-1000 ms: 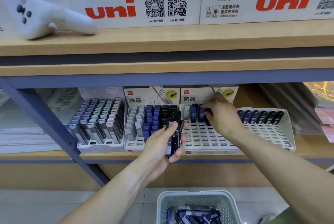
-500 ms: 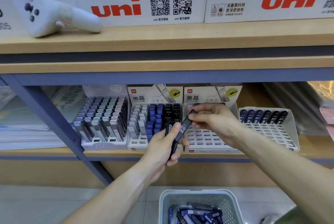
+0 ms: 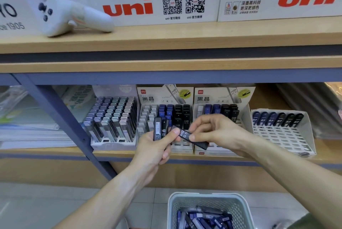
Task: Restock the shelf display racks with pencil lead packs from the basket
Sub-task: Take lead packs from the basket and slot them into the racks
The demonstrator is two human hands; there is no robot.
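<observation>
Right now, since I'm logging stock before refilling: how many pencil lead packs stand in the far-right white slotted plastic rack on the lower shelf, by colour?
In the white slotted plastic rack:
Navy blue plastic lead packs: 3
Black plastic lead packs: 3
Total: 6

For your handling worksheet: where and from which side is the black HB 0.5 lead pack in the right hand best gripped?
Pinch the black HB 0.5 lead pack across its flat faces at mid-length, coming from above as the right hand does. It is a thin slab lying tilted, both ends free.
</observation>
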